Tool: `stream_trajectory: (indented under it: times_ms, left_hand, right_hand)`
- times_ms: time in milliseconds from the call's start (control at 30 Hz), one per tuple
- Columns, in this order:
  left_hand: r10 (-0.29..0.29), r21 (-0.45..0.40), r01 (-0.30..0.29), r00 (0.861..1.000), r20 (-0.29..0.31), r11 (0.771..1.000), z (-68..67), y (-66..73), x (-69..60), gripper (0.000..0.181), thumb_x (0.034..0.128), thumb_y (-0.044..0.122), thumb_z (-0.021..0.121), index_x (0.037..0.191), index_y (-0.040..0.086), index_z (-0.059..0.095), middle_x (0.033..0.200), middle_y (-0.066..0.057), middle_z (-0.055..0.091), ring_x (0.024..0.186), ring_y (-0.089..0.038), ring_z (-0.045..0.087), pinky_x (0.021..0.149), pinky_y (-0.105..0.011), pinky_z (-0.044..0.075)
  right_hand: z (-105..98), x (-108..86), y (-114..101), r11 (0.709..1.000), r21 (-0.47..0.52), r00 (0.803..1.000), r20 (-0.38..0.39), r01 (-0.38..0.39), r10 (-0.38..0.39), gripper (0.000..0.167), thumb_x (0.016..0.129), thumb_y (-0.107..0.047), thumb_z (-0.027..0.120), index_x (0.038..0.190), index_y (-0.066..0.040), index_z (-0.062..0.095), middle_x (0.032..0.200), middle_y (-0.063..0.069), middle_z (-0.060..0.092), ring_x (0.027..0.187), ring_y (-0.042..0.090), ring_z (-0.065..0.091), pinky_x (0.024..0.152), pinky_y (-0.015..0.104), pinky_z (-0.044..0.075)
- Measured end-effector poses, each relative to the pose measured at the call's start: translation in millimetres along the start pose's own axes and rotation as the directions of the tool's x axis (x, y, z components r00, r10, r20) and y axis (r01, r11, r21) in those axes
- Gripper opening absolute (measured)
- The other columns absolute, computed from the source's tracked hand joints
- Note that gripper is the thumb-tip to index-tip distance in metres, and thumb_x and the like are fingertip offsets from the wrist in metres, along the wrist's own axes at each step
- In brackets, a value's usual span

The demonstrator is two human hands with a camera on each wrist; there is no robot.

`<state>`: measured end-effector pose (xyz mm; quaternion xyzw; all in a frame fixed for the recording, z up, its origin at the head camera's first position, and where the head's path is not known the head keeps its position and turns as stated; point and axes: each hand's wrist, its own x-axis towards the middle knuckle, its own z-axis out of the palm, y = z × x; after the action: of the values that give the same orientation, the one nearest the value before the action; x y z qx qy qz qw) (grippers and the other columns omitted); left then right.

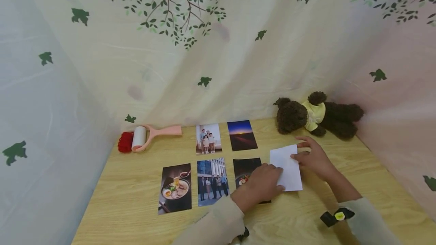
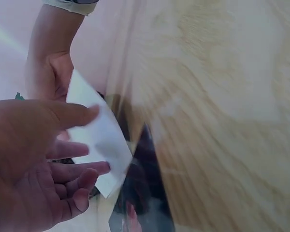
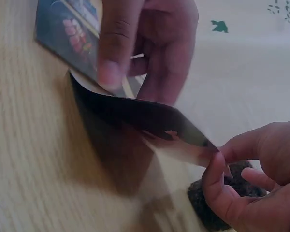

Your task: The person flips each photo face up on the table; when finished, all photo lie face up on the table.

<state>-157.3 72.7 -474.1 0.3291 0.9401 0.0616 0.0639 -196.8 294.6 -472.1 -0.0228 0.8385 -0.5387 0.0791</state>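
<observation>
My right hand (image 1: 315,160) pinches the right edge of a photo print (image 1: 287,169) between thumb and finger. Its white back faces up in the head view. In the right wrist view the print's dark picture side (image 3: 135,121) shows, curved and tilted off the table. My left hand (image 1: 262,184) is at the print's left edge, thumb and fingers spread over the white back (image 2: 99,130) without curling round it; contact is unclear. Partly hidden under that hand lies a dark food photo (image 1: 243,167). Beside it are an office-group photo (image 1: 212,182) and a ramen photo (image 1: 175,190).
Behind them lie a family photo (image 1: 208,139) and a sunset photo (image 1: 242,135). A pink-handled lint roller (image 1: 163,131) with a red fuzzy piece (image 1: 125,141) is at the back left. At the back right, a brown teddy bear (image 1: 293,116) lies against the patterned curtain (image 1: 238,86).
</observation>
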Motion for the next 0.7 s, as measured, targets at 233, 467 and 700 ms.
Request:
stream_trajectory:
  times_ms: [233,467,700]
  left_hand:
    - [-0.066,-0.518,0.09,0.996,0.064,0.851,-7.0,2.2,6.5,0.078,0.1048,0.068,0.045,0.167,0.023,0.031,0.136,0.0,0.072,0.109,-0.01,0.074,0.087,-0.029,0.059]
    - [-0.045,-0.805,0.068,0.998,0.052,0.589,-9.2,-1.7,2.7,0.066,0.1099,0.056,0.045,0.168,0.034,0.022,0.121,0.006,0.074,0.088,-0.008,0.072,0.07,-0.028,0.056]
    - [-0.075,-0.791,0.073,0.997,0.034,0.607,-3.1,-5.3,-0.4,0.043,0.1096,0.037,0.055,0.151,0.027,0.05,0.108,0.004,0.072,0.046,-0.012,0.044,0.048,-0.028,0.038]
  right_hand:
    - [3,-4.7,-19,0.991,0.13,1.0,-0.017,0.024,-0.021,0.079,0.103,-0.017,0.069,0.165,-0.002,0.023,0.15,0.036,0.041,0.094,-0.001,0.067,0.076,0.034,0.062]
    - [21,-8.3,-20,0.987,0.154,0.999,0.009,0.042,-0.044,0.058,0.108,-0.021,0.062,0.154,0.006,0.04,0.136,0.024,0.055,0.096,0.005,0.072,0.083,0.033,0.064]
    - [34,-9.1,-3,0.999,-0.036,0.999,0.049,0.025,-0.023,0.044,0.106,-0.018,0.065,0.141,0.006,0.056,0.134,0.029,0.062,0.1,0.017,0.069,0.074,0.031,0.059]
